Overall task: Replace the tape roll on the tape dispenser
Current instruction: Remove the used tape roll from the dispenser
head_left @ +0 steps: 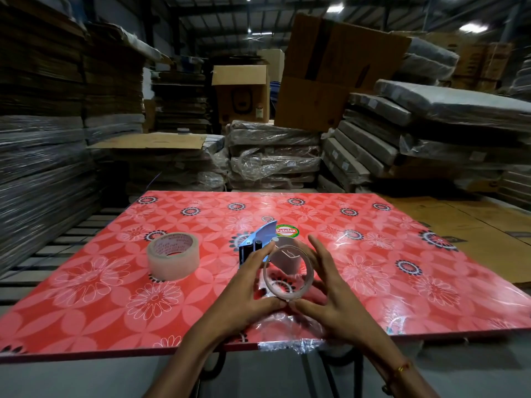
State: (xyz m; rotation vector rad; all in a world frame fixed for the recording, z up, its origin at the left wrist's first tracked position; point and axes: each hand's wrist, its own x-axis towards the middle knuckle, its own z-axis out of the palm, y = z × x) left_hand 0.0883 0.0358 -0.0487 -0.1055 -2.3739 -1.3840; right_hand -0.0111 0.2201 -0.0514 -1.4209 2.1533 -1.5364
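Empty core (288, 272) by blue dispenser (260, 243); full roll (173, 255) flat, left.

Warehouse or packing floor. Flattened cardboard stacks (57, 90) piled high on the left, shrink-wrapped bundles (273, 156) and open cartons (241, 93) behind, steel roof trusses with strip lights (334, 8) overhead. Work surface just a floral-covered table (373, 254) among the stock.
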